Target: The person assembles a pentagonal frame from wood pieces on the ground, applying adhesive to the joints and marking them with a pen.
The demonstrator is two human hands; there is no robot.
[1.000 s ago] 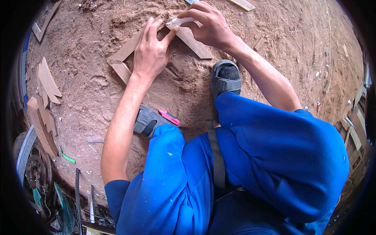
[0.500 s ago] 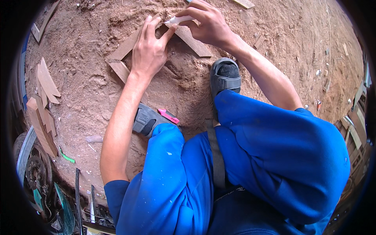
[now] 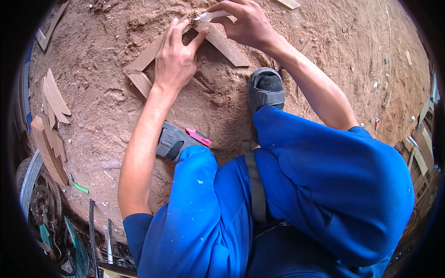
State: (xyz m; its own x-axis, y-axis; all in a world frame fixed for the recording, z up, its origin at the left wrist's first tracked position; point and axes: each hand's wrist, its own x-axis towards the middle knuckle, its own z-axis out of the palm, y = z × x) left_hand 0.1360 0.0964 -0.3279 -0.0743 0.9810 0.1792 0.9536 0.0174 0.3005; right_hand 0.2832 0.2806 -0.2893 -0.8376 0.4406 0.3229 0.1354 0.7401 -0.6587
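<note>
Two flat wooden strips meet in a corner at the top of the view, a left strip point(image 3: 150, 54) and a right strip point(image 3: 228, 50). My left hand point(image 3: 175, 62) straddles that corner, fingers on the left strip and thumb on the right one, holding them. In my right hand point(image 3: 248, 23) is a white tube with a narrow nozzle point(image 3: 217, 15), gripped between thumb and fingers. Its tip is just above the corner, beyond my left thumb. Another wooden strip point(image 3: 140, 83) runs from the left strip's lower end, partly hidden behind my left wrist.
Sandy, uneven ground point(image 3: 324, 28) surrounds the strips. A pink marker point(image 3: 198, 136) lies against my left sandal point(image 3: 170, 142); my right sandal point(image 3: 268, 92) is near the right strip. Wood offcuts point(image 3: 48, 143) and a green piece point(image 3: 79, 185) lie at left, with scrap metal point(image 3: 44, 204) below.
My right hand and the tube have shifted slightly up, and the nozzle tip now sits a little farther from me. My left hand stays at the corner, its thumb slightly moved.
</note>
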